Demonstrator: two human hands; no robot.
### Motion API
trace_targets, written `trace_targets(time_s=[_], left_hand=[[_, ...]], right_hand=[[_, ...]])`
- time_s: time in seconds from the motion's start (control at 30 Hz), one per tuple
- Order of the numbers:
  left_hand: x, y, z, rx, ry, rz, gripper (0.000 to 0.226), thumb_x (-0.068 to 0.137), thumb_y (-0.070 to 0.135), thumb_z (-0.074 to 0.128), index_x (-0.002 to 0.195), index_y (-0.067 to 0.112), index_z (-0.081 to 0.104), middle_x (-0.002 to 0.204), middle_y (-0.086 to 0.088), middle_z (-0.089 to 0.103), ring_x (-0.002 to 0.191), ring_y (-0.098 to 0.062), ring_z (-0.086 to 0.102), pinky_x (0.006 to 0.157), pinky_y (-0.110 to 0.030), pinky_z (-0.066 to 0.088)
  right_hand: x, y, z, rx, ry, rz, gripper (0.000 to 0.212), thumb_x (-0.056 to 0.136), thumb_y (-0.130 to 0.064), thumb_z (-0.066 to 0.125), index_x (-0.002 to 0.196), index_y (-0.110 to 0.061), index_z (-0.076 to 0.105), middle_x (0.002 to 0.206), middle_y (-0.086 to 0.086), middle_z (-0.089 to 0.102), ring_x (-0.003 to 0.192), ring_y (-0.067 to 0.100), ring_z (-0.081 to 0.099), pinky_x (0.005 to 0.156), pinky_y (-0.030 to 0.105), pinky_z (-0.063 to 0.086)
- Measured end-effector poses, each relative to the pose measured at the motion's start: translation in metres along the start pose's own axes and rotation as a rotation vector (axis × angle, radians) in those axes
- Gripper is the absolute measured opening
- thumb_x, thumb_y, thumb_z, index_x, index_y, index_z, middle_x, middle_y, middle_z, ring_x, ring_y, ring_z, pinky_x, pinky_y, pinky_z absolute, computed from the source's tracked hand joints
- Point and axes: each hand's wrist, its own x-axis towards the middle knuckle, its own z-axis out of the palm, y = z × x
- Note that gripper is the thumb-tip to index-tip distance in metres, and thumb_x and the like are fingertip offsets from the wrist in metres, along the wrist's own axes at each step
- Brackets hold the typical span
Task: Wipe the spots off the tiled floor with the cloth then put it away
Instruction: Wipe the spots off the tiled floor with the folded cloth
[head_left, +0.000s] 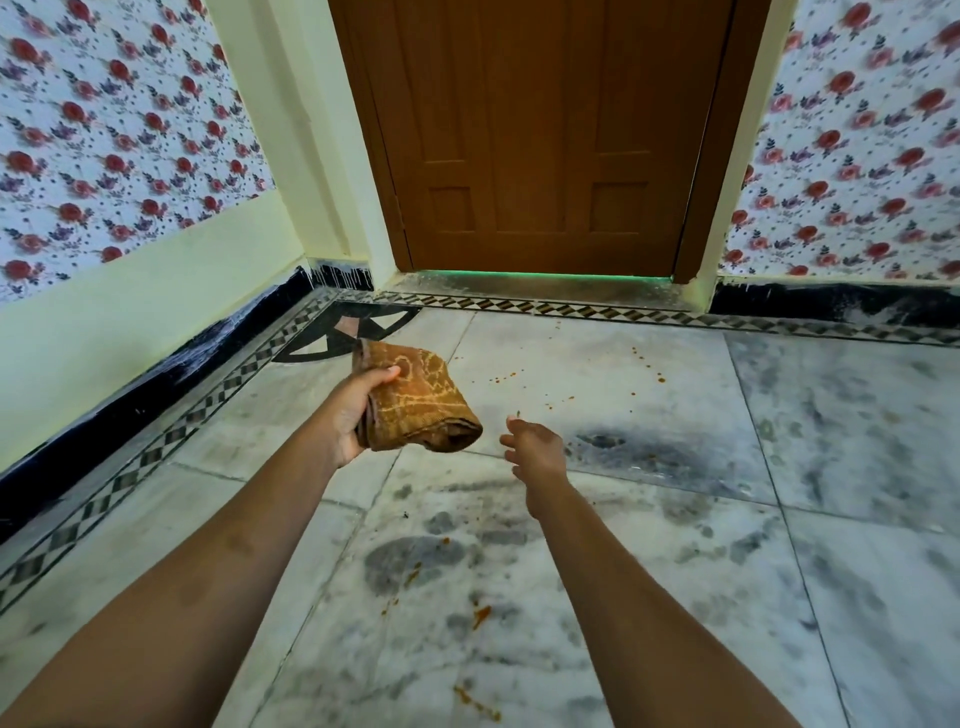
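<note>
the left hand (349, 415) holds a folded brown cloth (421, 402) with a yellow pattern. the thumb lies on top of the cloth and the fingers are curled under it, so the hand is clamped on the cloth. the cloth is in the air above the tiled floor (779, 467), in front of the person and not touching the tiles. the right hand (535, 457) is just beside the cloth, apart from it. its fingers are loose and a little spread, and it holds nothing. small orange spots (481, 613) lie on the grey marble tiles between the two forearms, and more small ones are farther away, near the brown door (545, 130). a black and white patterned border (571, 310) runs along the edge of the floor. flower wallpaper (104, 130) covers the walls on both sides.
</note>
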Motion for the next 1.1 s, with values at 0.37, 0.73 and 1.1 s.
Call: trace_targets(time_s=[0.37,0.73,1.1], left_hand=[[0.066,-0.041,-0.028,-0.029,0.088,-0.105,0.045,0.08,0.021,0.071,0.12,0.011,0.056,0.112,-0.016,0.065,0.095,-0.032,0.064,0.074,-0.043,0.052],[0.136,-0.018,-0.07,0.084,0.049,-0.059,0.025,0.083,0.018,0.068,0.106,0.018,0.057,0.098,-0.01,0.065,0.087,-0.029,0.063,0.071,-0.038,0.051],[0.252,-0.05,-0.039,0.455,0.151,0.322,0.029,0.086,0.016,0.063,0.114,0.023,0.058,0.113,-0.002,0.064,0.102,-0.023,0.058,0.09,-0.037,0.048]], right_hand=[[0.05,0.02,-0.034,-0.69,-0.086,-0.228,0.049,0.091,-0.039,0.054,0.134,-0.019,0.044,0.138,0.005,0.049,0.127,0.025,0.044,0.103,0.039,0.038],[0.108,0.004,0.012,-1.031,0.003,-0.214,0.062,0.092,-0.044,0.051,0.144,-0.018,0.032,0.152,0.006,0.03,0.137,0.027,0.032,0.11,0.039,0.028],[0.213,0.06,0.021,-1.27,0.264,-0.292,0.063,0.098,-0.04,0.031,0.149,-0.009,0.011,0.158,0.009,0.009,0.145,0.022,0.007,0.116,0.034,0.005]])
